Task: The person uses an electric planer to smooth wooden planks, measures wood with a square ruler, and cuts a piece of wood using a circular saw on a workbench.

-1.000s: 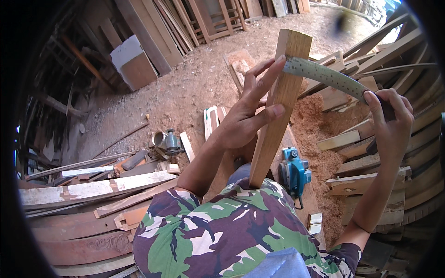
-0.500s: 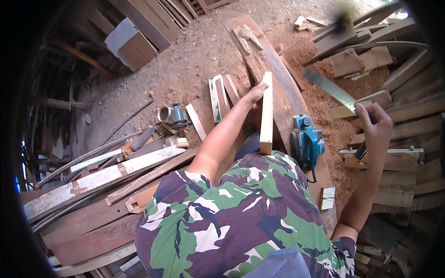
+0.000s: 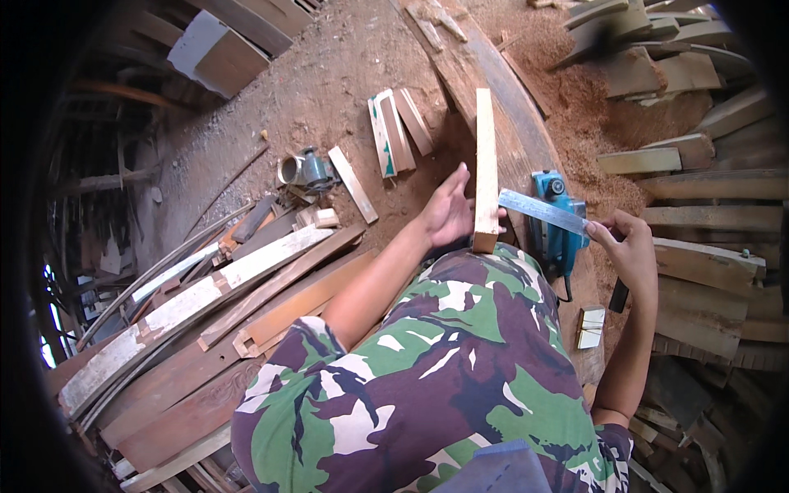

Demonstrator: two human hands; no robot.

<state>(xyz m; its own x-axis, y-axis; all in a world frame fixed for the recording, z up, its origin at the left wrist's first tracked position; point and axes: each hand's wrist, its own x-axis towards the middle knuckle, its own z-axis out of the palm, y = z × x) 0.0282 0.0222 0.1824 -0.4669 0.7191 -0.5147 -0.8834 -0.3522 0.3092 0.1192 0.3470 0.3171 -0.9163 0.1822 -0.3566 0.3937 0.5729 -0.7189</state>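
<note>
A pale squared wooden strip (image 3: 486, 156) points away from me, its near end at my shirt front. My left hand (image 3: 448, 215) supports it near that end; the thumb is raised off the wood and fingertips show on the strip's right side. In my right hand (image 3: 626, 246) is a try square (image 3: 542, 211), pinched between thumb and fingers. Its marked steel blade reaches left, the tip at or very near the strip's right side; whether they touch I cannot tell. The dark handle shows below the hand.
A blue electric planer (image 3: 552, 230) sits on a long wide board (image 3: 514, 107) beneath the strip. To the left are short wood pieces (image 3: 393, 135), a grey-green power tool (image 3: 306, 170) and stacked planks (image 3: 189, 296). Curved timbers (image 3: 707, 214) and sawdust (image 3: 596, 156) lie on the right.
My right hand has brought the try square left and nearer, up to the strip. My left hand has slid toward me along the strip and loosened its thumb.
</note>
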